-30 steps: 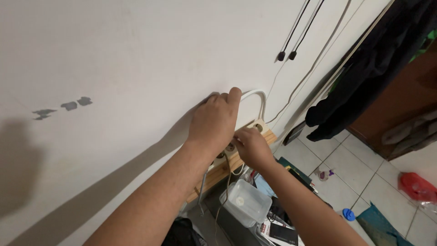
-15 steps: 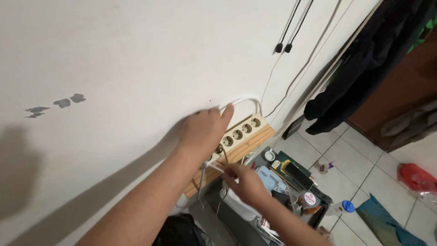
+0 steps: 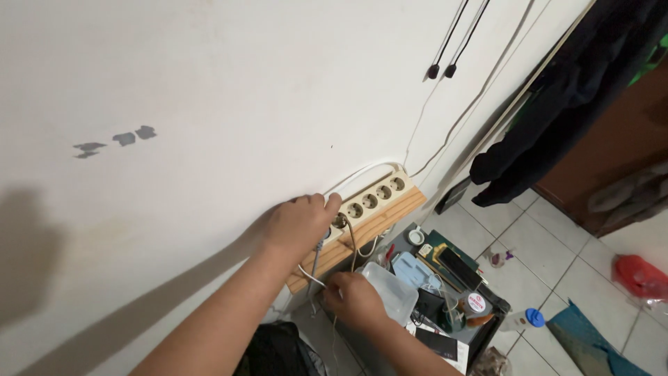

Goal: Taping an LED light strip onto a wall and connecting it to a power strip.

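Note:
A cream power strip [image 3: 372, 198] with several round sockets is fixed to a wooden board [image 3: 390, 217] on the white wall. My left hand [image 3: 299, 224] presses on the strip's near end, fingers curled over it. My right hand [image 3: 355, 299] is lower, below the board, closed on thin cables [image 3: 314, 268] that hang from the strip. A white cord [image 3: 362, 170] arcs from the strip's far end up along the wall.
A dark box [image 3: 445, 292] of clutter stands on the floor under the strip, with a clear plastic container [image 3: 390, 289] on top. Dark clothes [image 3: 557, 118] hang at the right. Two black cords [image 3: 445, 49] dangle on the wall. Tiled floor [image 3: 557, 264] holds a red bag [image 3: 637, 275].
My left hand slid down from the white cord onto the strip's near end. My right hand left the sockets and dropped below the board, taking hold of the hanging cables.

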